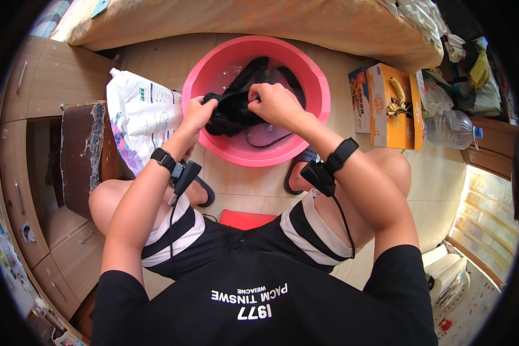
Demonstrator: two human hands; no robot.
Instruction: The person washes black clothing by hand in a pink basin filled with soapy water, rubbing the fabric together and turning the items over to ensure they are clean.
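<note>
A pink plastic basin (255,161) stands on the floor before me, with water and dark wet fabric in it. Between my hands a black cloth garment (229,114) is held up over the basin. My left hand (200,113) pinches its left end near the basin's left rim. Its other end is gripped by my right hand (277,101), fingers curled in, above the basin's middle. More black fabric (253,73) lies in the water behind, and a greyish piece (268,133) rests below my right hand. What kind of garment it is, I cannot tell.
A white printed plastic bag (145,116) stands against the basin's left side. To the right are an orange cardboard box (380,125) with bananas (398,97) on it and a large clear plastic bottle (450,129). A cloth-draped bed (242,19) borders the far side; wooden drawers (69,78) stand left.
</note>
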